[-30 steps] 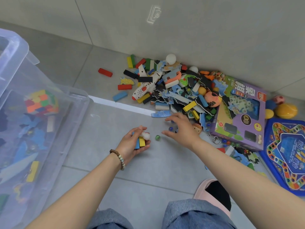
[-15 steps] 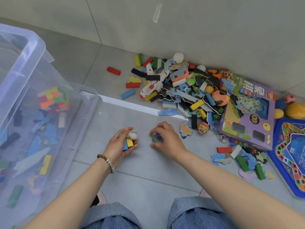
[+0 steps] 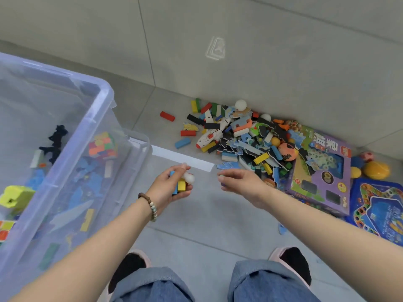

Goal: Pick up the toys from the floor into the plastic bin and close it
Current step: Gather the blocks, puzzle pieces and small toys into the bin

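My left hand is closed around a blue block, a yellow block and a small white ball, just right of the clear plastic bin. My right hand hovers above the floor with its fingertips pinched on small marbles, blurred by motion. The bin at the left holds blue puzzle pieces, a colourful cube and a yellow-green foam piece. A toy pile of blocks, puzzle pieces and a toy plane lies by the wall.
A purple toy box and a blue game board lie at the right, with yellow and red balls behind them. The bin's clear lid leans beside it. A red block lies apart. My slippered feet are below.
Both hands rose off the floor and moved left toward the bin. The right hand closed on the marbles that lay on the floor. The view swung left, showing more of the bin.
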